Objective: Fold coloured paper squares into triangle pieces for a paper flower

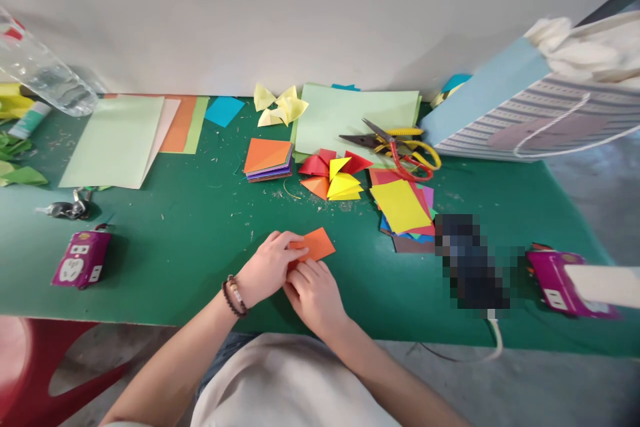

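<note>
On green tabletop (pixel 190 267) — left hand (pixel 267 267), right hand (pixel 315 297) clamped on orange paper square (pixel 316 245) — fingers together.

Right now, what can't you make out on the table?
In the head view:
- Dark object: blurred into squares.
- Orange paper square: lower part hidden by the left hand and right hand.
- Clear plastic bottle: cut off by the left edge.
- Striped paper bag: cut off by the right edge.
</note>
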### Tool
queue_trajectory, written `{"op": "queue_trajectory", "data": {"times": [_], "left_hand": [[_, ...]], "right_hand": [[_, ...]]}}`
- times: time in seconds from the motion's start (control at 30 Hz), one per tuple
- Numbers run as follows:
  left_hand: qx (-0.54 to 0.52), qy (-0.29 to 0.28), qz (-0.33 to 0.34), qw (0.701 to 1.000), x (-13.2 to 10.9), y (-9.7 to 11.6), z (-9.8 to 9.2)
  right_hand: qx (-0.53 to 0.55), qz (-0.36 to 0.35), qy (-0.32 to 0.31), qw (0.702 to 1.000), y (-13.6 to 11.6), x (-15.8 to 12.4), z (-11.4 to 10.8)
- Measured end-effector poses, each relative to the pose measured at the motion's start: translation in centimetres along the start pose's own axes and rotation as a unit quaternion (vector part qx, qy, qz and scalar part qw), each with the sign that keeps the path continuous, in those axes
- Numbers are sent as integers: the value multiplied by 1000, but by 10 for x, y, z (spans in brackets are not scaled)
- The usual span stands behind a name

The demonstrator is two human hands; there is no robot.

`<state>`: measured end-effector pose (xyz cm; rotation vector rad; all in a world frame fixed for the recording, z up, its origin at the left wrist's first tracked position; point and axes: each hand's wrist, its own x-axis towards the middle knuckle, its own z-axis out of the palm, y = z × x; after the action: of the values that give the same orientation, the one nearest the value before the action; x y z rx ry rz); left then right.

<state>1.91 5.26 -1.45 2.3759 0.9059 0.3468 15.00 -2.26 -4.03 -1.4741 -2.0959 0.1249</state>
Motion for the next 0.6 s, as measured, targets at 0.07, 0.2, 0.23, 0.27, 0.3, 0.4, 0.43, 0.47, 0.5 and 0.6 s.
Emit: {"op": "queue_trajectory", "data": {"times": [0.07, 0.2, 0.23, 0.27, 0.3, 0.4, 0.43, 0.47, 0.5, 0.6], "left_hand": [[3, 5, -8, 1000, -1, 1, 1], [6, 7, -14, 1000, -1, 2, 0], [5, 6, -14, 1000, -1, 2, 0], [4, 8, -14, 1000, -1, 2, 0], [3, 9, -14, 1000, -1, 2, -1], [-3, 15, -14, 1000, -2, 1, 1], [-7, 17, -19, 1000, -2, 0, 2], [-12, 21, -25, 999, -2, 0, 4], [-18, 27, -33, 999, -2, 1, 5], [-21, 56, -60, 996, 0, 5, 8]], "right_hand": [[20, 30, -9, 999, 8, -2, -5], [-48, 128, 5, 991, 40, -5, -21], [-69, 141, 13, 987, 47, -5, -24], [-88, 148, 19, 985, 53, -5, -26], [-102, 149, 21, 983, 58, -4, -28], [-122, 145, 21, 982, 66, -5, -29], [-126, 149, 22, 980, 68, -6, -29], [-127, 159, 25, 979, 70, -7, -30], [-121, 171, 28, 977, 71, -8, -31], [-64, 201, 32, 977, 74, -12, -34]]}}
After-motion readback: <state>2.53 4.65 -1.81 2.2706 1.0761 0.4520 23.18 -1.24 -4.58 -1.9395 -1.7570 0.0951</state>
